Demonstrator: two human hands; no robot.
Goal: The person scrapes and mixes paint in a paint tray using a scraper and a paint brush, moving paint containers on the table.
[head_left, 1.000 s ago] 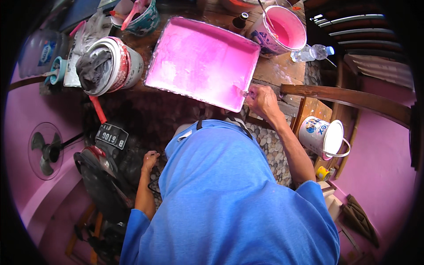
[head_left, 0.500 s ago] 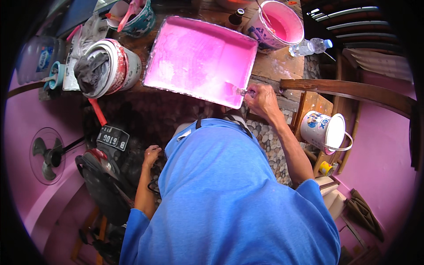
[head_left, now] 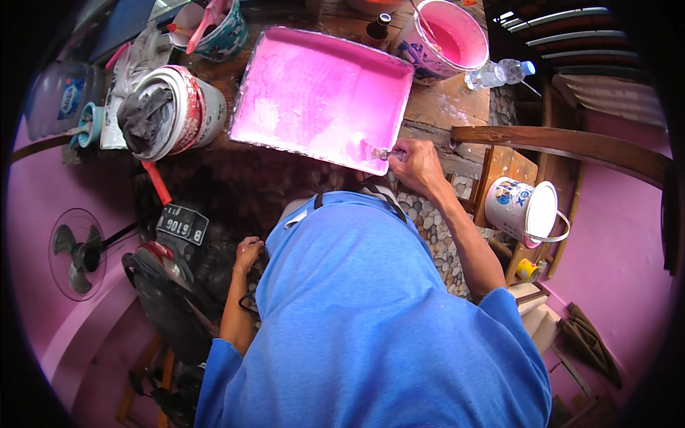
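Note:
A large rectangular paint tray (head_left: 314, 93), coated with wet pink paint, rests at the front of the wooden table. My right hand (head_left: 416, 165) is at the tray's near right corner, closed around the handle of a scraper (head_left: 380, 153). The scraper's pink-smeared blade lies in the paint just inside the rim, and my fingers hide most of its handle. Low beside my body hangs my left hand (head_left: 247, 254), with nothing visible in it and its fingers loosely bent, near the dark motorcycle (head_left: 189, 264).
Behind the tray stand a pink paint bucket (head_left: 457, 36), a dark bottle (head_left: 376, 32) and a plastic water bottle (head_left: 499, 73). A bucket with a grey rag (head_left: 146, 118) is at left. To the right are a wooden rail (head_left: 556, 143) and a white pail (head_left: 514, 207).
My right hand has shifted slightly left, carrying the scraper a little further along the tray's near corner. The left hand stays almost where it was.

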